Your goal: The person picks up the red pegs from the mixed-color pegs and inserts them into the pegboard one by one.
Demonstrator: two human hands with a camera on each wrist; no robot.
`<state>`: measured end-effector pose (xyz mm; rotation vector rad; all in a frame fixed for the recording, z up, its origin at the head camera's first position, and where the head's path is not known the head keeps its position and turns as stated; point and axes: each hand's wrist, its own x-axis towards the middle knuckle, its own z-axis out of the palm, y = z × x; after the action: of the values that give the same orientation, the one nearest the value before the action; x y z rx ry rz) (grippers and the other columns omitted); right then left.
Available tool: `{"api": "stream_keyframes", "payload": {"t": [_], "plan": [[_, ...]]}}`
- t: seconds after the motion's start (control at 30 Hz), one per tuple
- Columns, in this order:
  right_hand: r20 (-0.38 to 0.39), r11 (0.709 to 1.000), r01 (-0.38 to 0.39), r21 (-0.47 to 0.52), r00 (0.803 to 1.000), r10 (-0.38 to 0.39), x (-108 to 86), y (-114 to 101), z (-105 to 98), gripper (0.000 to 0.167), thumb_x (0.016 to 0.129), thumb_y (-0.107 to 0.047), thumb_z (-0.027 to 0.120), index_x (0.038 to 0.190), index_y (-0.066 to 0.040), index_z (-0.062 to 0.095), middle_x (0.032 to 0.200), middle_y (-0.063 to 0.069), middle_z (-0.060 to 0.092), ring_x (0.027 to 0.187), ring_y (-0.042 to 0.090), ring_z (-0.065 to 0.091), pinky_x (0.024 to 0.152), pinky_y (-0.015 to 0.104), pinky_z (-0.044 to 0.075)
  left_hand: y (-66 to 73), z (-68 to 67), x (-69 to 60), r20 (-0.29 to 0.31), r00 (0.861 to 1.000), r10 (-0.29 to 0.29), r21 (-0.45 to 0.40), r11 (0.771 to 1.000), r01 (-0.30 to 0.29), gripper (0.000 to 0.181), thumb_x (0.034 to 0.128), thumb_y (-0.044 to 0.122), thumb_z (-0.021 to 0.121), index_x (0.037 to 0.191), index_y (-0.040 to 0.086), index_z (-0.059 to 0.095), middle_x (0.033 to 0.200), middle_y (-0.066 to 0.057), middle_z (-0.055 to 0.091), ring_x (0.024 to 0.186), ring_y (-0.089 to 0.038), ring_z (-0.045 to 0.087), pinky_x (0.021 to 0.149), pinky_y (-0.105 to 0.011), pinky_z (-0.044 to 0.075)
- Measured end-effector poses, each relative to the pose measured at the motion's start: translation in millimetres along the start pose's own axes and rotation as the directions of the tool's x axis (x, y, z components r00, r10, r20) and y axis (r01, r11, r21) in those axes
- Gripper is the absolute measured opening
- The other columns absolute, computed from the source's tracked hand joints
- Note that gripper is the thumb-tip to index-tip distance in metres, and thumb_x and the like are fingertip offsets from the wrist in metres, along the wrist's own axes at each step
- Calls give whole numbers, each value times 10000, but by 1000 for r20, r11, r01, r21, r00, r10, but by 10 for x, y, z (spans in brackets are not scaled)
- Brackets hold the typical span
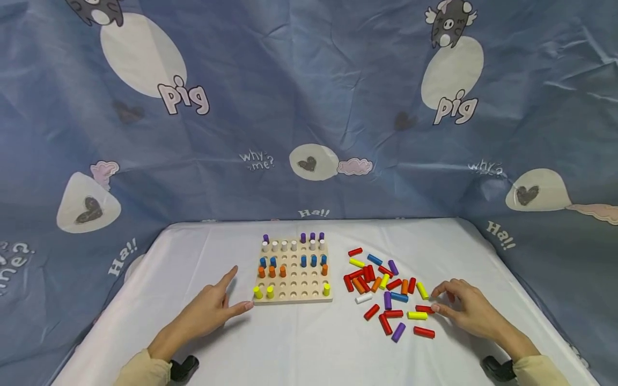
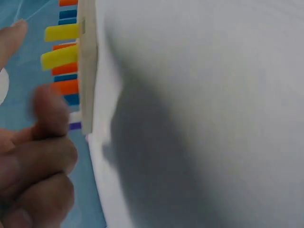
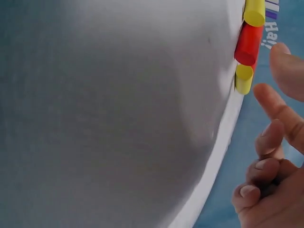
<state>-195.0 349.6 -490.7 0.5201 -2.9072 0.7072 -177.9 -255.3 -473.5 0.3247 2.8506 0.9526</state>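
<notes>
A wooden pegboard (image 1: 293, 301) stands on the table with several upright pegs in purple, white, blue, orange and yellow. Just left of its front corner is my left hand (image 1: 205, 306), index finger and thumb spread apart, other fingers curled, holding nothing. The left wrist view shows yellow pegs (image 2: 61, 32) on the board beyond that thumb. My right hand (image 1: 465, 308) hovers at the right side of the loose pegs, with a gap between thumb and index finger. Nearest to it are a yellow peg (image 1: 422, 290) and a red peg (image 1: 425, 309); whether the thumb touches the red one, I cannot tell.
Loose pegs lie scattered right of the board, among them a white peg (image 1: 363, 298), a purple peg (image 1: 398, 332) and a blue peg (image 1: 374, 259). A white cloth (image 1: 289, 348) covers the table. Behind hangs a blue printed curtain (image 1: 309, 118).
</notes>
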Motion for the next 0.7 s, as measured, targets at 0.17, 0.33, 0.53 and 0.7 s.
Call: {"api": "stream_keyframes", "payload": {"t": [0.17, 0.33, 0.53, 0.7], "plan": [[59, 999, -9, 34, 998, 7, 16, -21, 43, 188, 879, -278, 876, 1018, -271, 751, 858, -131, 551, 817, 47, 465, 702, 251, 373, 9, 155, 90, 14, 1000, 15, -65, 998, -14, 1106, 893, 525, 822, 1634, -83, 270, 493, 97, 456, 437, -44, 352, 461, -234, 362], [117, 999, 9, 34, 993, -13, 36, -35, 38, 136, 899, -277, 854, 992, -274, 755, 840, -149, 559, 800, 25, 465, 689, 237, 384, 22, 244, 159, 4, 997, 76, -123, 990, -75, 953, 933, 354, 825, 1589, -132, 334, 490, 127, 418, 435, -16, 310, 435, -200, 301], [165, 1000, 7, 22, 986, -10, 53, -19, 10, 104, 919, -286, 833, 960, -269, 739, 842, -138, 564, 797, 18, 472, 690, 235, 401, 44, 322, 231, -7, 998, 55, -190, 980, -55, 808, 946, 231, 811, 1565, -104, 415, 498, 104, 403, 431, -24, 287, 428, -179, 248], [200, 1000, 6, 21, 980, -10, 50, -18, -35, 97, 936, -248, 812, 958, -239, 718, 856, -132, 568, 799, 1, 472, 695, 225, 422, 61, 403, 265, -11, 1000, -5, -279, 960, 2, 813, 943, 214, 809, 1582, -82, 403, 498, 85, 418, 428, -37, 288, 430, -190, 246]]}}
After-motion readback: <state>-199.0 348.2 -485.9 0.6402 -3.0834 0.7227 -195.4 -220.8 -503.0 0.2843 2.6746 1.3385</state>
